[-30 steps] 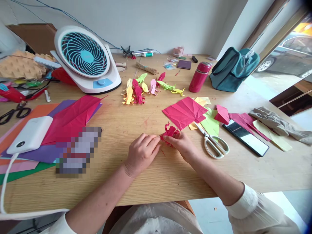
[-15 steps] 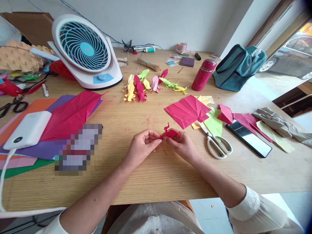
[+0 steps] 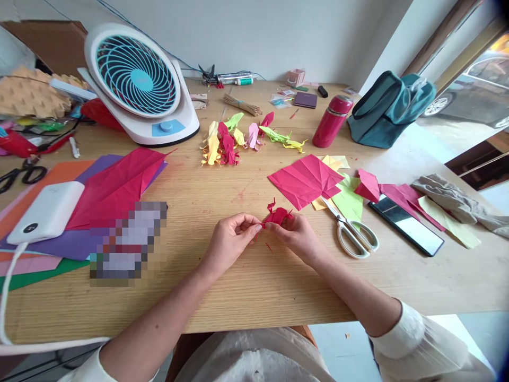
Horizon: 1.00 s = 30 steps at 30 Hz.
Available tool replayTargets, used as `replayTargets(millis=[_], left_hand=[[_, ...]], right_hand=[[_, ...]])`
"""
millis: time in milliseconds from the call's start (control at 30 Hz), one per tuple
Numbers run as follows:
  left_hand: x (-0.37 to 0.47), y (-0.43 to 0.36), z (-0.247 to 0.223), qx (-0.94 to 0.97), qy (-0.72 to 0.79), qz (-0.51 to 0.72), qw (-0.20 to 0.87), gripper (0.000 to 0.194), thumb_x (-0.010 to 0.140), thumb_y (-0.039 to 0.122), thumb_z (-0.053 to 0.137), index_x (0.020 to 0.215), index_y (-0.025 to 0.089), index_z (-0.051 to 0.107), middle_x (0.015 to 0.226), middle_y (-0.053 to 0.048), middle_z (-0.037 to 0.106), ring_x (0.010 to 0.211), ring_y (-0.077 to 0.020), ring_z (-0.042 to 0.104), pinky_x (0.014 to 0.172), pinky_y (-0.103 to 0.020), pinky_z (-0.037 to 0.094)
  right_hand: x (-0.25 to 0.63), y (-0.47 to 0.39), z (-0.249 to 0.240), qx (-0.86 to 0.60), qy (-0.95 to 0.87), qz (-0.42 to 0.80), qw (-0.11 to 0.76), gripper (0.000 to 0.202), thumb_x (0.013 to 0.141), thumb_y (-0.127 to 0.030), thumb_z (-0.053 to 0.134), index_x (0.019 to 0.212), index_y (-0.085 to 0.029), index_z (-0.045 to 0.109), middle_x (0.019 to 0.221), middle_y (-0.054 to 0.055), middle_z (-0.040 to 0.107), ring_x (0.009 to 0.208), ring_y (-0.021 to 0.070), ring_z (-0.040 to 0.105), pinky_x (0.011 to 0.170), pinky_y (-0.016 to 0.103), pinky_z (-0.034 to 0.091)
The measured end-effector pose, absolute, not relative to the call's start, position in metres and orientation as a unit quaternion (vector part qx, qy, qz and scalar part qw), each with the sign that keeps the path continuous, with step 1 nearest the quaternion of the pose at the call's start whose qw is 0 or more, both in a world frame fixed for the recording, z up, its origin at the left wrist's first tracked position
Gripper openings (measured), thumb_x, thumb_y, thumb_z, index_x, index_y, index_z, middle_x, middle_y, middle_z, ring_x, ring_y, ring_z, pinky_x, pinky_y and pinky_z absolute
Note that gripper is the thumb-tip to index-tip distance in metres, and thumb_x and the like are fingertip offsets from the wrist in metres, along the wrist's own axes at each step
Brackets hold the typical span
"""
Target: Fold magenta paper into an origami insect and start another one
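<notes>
A small red origami figure (image 3: 278, 215) with thin folded limbs is held between my two hands above the wooden table (image 3: 238, 286). My left hand (image 3: 234, 237) pinches the tip of one of its limbs between thumb and forefinger. Closed around its body and near end is my right hand (image 3: 296, 236); part of the figure is hidden behind those fingers. Just below lies a thin red paper sliver (image 3: 269, 246). Beyond the figure rests a creased red paper sheet (image 3: 306, 180), and white-handled scissors (image 3: 353, 236) lie to the right of my right hand.
Several finished origami figures (image 3: 228, 146) stand farther back. A fan (image 3: 139, 79) and a power bank (image 3: 47, 212) on coloured paper (image 3: 85, 241) occupy the left. Rightward are a red flask (image 3: 333, 122), a teal bag (image 3: 387, 111), a phone (image 3: 409, 225) and a grey cloth (image 3: 449, 196).
The red origami figure has turned slightly in my fingers, so its body shows broader. Both hands keep nearly the same place and grip.
</notes>
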<state>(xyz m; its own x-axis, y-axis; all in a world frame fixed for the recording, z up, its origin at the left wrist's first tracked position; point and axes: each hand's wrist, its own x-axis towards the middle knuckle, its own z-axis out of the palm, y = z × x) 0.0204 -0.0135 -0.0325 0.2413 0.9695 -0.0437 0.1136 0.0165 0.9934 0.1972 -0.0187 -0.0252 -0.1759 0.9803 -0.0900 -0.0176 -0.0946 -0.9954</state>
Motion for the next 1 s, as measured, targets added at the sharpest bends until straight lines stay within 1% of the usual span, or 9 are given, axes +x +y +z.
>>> replayTargets(millis=[233, 600, 800, 933, 1000], left_hand=[[0.022, -0.015, -0.028, 0.49, 0.457, 0.406, 0.621, 0.027, 0.071, 0.038, 0.079, 0.076, 0.015, 0.067, 0.071, 0.0, 0.063, 0.064, -0.0103, 0.056, 0.055, -0.021, 0.049], [0.023, -0.016, -0.024, 0.47, 0.463, 0.396, 0.639, 0.032, 0.067, 0.041, 0.081, 0.073, 0.015, 0.065, 0.069, 0.001, 0.061, 0.064, -0.0101, 0.056, 0.055, -0.021, 0.049], [0.023, -0.017, -0.023, 0.508, 0.457, 0.389, 0.618, 0.023, 0.074, 0.035, 0.074, 0.075, 0.015, 0.062, 0.073, 0.002, 0.058, 0.065, -0.0093, 0.054, 0.055, -0.02, 0.051], [0.026, -0.018, -0.022, 0.535, 0.456, 0.394, 0.593, 0.017, 0.077, 0.029, 0.069, 0.072, 0.017, 0.058, 0.068, 0.004, 0.053, 0.06, -0.0079, 0.049, 0.053, -0.019, 0.048], [0.027, -0.019, -0.022, 0.529, 0.455, 0.402, 0.593, 0.018, 0.078, 0.031, 0.068, 0.072, 0.017, 0.058, 0.066, 0.004, 0.051, 0.059, -0.0079, 0.048, 0.051, -0.019, 0.047]], right_hand=[[0.197, -0.02, -0.021, -0.473, -0.52, 0.575, 0.419, 0.035, 0.072, -0.05, 0.08, 0.076, -0.02, 0.063, 0.073, 0.001, 0.066, 0.071, 0.0165, 0.057, 0.07, 0.03, 0.045], [0.197, -0.02, -0.022, -0.474, -0.529, 0.571, 0.412, 0.036, 0.073, -0.052, 0.079, 0.076, -0.02, 0.061, 0.072, 0.0, 0.064, 0.069, 0.016, 0.056, 0.067, 0.03, 0.044], [0.196, -0.02, -0.024, -0.47, -0.529, 0.57, 0.417, 0.034, 0.074, -0.048, 0.08, 0.076, -0.02, 0.061, 0.071, 0.0, 0.064, 0.068, 0.0158, 0.056, 0.067, 0.03, 0.045], [0.196, -0.021, -0.023, -0.465, -0.534, 0.569, 0.418, 0.032, 0.075, -0.048, 0.078, 0.077, -0.02, 0.063, 0.071, 0.0, 0.064, 0.067, 0.0156, 0.056, 0.066, 0.03, 0.045], [0.196, -0.021, -0.023, -0.463, -0.532, 0.57, 0.422, 0.032, 0.075, -0.048, 0.079, 0.077, -0.02, 0.064, 0.071, 0.0, 0.065, 0.069, 0.0159, 0.057, 0.068, 0.03, 0.045]])
